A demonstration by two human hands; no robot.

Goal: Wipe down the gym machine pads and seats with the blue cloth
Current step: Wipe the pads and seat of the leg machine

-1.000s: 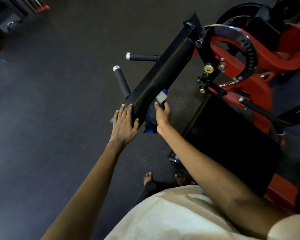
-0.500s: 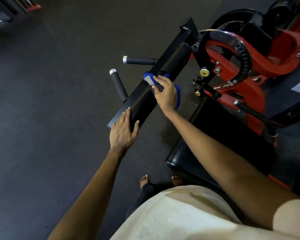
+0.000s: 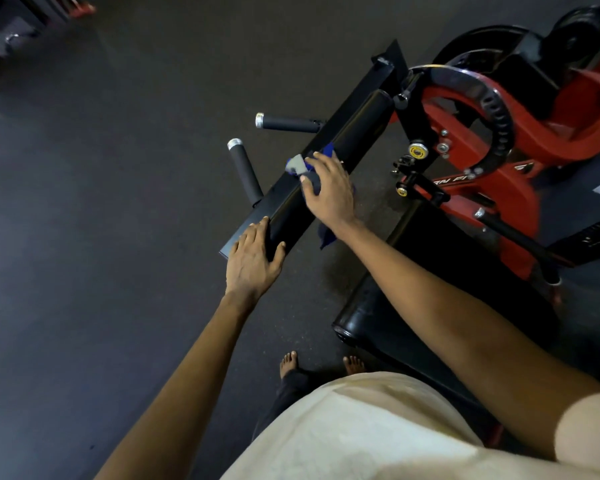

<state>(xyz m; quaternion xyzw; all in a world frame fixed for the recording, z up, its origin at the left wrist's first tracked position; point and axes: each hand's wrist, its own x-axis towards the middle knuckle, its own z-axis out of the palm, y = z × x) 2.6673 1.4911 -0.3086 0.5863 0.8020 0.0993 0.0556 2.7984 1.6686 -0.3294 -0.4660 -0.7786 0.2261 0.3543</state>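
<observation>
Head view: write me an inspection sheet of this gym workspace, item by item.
Surface: dark rubber gym floor under the machine.
Job's things: long black roller pad, angled away from the person; crumpled blue cloth on its middle, with a tail hanging off the near side; wide black seat pad below the right forearm, untouched.
Clutter: nothing seen.
Grippers: right hand grips the cloth on the pad; left hand rests with straight fingers on the pad's near end.
Cables: nothing seen.
Surroundings: red and black machine frame with yellow knobs; two black handle grips with silver caps beside the pad; blurred equipment at top left.
</observation>
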